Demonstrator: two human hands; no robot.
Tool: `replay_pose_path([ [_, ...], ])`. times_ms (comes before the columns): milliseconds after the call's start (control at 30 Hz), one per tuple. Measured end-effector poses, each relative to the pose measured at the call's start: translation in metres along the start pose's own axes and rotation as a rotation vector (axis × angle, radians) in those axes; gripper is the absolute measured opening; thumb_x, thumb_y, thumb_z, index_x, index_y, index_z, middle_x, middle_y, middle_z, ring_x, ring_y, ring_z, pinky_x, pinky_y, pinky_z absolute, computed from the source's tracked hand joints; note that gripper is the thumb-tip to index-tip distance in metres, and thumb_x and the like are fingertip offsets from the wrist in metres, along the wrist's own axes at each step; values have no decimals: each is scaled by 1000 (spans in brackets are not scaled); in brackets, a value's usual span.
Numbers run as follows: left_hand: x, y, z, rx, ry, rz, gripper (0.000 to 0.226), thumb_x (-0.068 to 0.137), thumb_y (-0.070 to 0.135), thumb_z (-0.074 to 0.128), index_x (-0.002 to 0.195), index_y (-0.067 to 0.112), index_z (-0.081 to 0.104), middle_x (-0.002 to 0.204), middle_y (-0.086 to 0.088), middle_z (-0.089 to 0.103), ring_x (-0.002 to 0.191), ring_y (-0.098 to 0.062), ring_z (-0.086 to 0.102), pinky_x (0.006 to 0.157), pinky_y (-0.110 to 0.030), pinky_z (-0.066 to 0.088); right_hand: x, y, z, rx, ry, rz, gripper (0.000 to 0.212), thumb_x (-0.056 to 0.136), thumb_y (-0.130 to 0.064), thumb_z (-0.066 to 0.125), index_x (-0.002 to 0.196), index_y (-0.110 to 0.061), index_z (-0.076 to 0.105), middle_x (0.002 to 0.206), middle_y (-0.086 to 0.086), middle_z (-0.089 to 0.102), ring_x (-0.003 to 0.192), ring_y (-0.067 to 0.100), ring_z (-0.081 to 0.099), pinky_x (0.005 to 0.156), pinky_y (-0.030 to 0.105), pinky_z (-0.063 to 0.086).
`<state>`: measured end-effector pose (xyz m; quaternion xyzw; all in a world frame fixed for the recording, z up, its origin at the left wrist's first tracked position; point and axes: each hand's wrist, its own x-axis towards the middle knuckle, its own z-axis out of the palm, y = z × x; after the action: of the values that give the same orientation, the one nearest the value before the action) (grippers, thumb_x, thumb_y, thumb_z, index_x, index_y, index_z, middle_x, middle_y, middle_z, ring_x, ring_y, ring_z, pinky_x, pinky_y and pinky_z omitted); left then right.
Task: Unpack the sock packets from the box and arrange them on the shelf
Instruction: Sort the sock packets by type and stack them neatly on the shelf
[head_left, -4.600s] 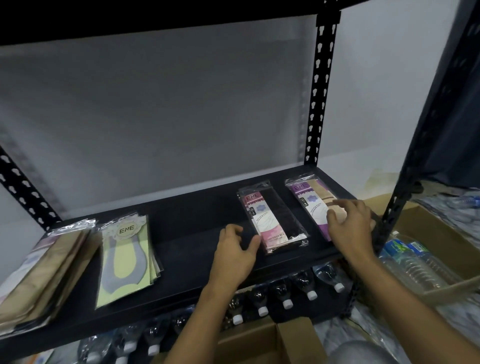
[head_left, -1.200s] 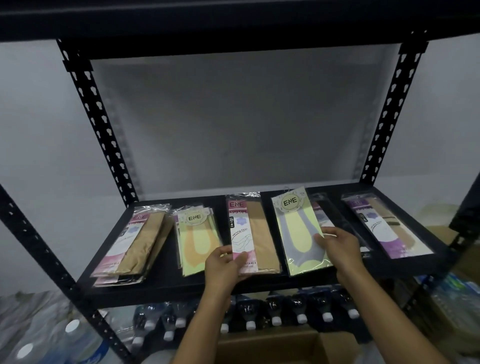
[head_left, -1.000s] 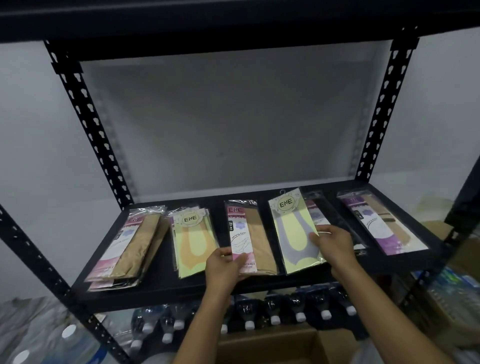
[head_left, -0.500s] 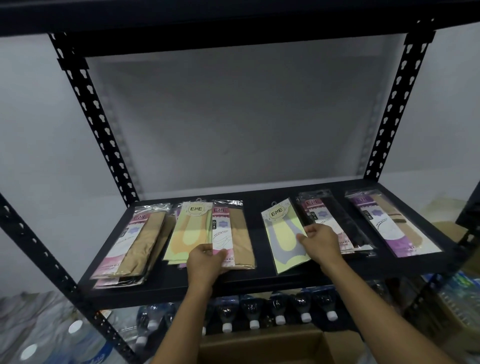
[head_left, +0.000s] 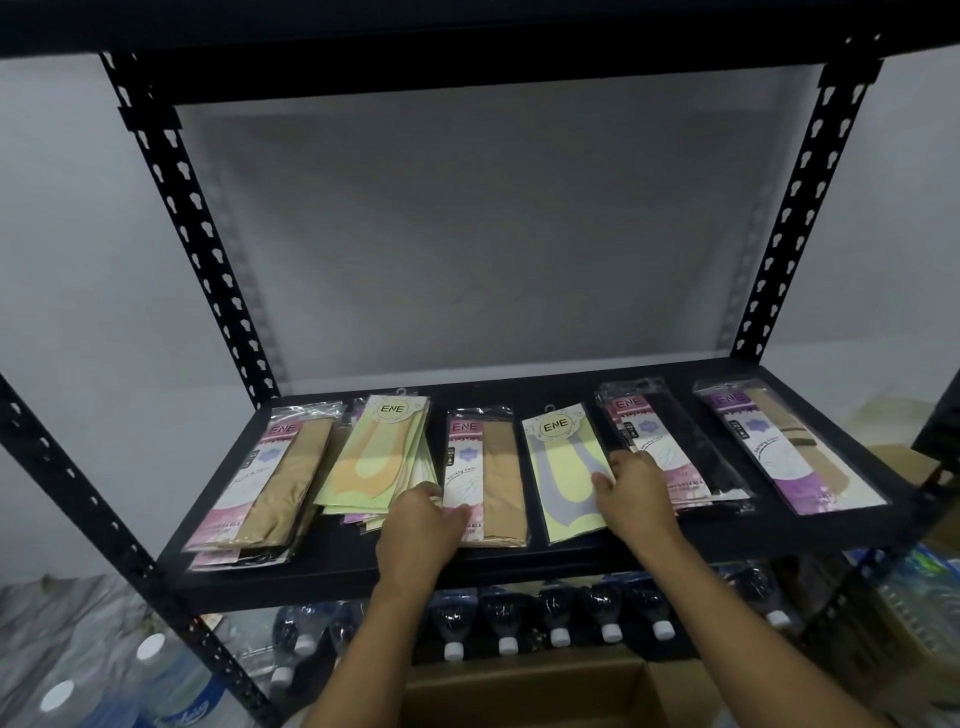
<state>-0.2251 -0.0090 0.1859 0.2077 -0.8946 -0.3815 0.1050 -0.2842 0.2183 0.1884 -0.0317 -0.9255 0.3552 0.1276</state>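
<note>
A pale wall backs a black metal rack whose shelf carries six groups of sock packets in a row. At the shelf's 9 o'clock end a beige stack lies tilted, overlapping the fanned yellow-green stack just beside it. The left hand rests at 6 o'clock with fingers flat across the yellow-green stack's near corner and the near end of a pink-and-beige packet, probably pressing to separate and square them; it grips nothing. The right hand lies open on the right edge of a yellow packet with a grey sock shape, seemingly nudging it clear of the black-sock packet. At 3 o'clock a purple packet sits apart. Bare shelf runs behind all packets toward 12 o'clock; near ends lie close to the front lip. A cardboard box stands below, at 6 o'clock.
</note>
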Motion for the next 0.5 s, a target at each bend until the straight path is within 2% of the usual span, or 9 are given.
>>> replay_pose_path([
  [100,-3,1,2,63,-3,32,46,81,44,71,119,20,61,95,3,70,87,-18,64,71,-31,48,-4,1,0,-9,4,-47,31,88,-7,61,117,2,58,117,18,52,107,32,54,91,35,48],
  [167,-3,1,2,88,5,45,45,82,44,70,118,19,62,98,0,68,88,-20,64,73,-33,50,-6,2,0,1,-1,-66,32,87,-4,60,119,1,58,121,18,50,112,32,51,95,35,46],
  [300,-3,0,3,88,7,72,47,82,44,69,118,16,63,99,-3,67,86,-20,64,73,-36,54,-9,4,0,17,-15,-84,32,86,-5,62,118,-1,59,121,15,50,105,30,55,91,33,47],
  [433,-4,-1,4,87,15,106,47,82,43,69,118,13,63,103,-6,65,88,-23,64,75,-37,55,-13,5,2,-14,-42,-108,27,83,-5,64,110,-3,63,112,11,54,100,26,57,89,32,49],
  [500,-6,-2,3,88,8,109,47,83,45,68,118,14,63,104,-5,66,89,-22,64,74,-36,54,-15,6,3,-49,-58,-113,24,82,-5,64,106,-4,64,108,11,55,100,27,57,89,36,50],
])
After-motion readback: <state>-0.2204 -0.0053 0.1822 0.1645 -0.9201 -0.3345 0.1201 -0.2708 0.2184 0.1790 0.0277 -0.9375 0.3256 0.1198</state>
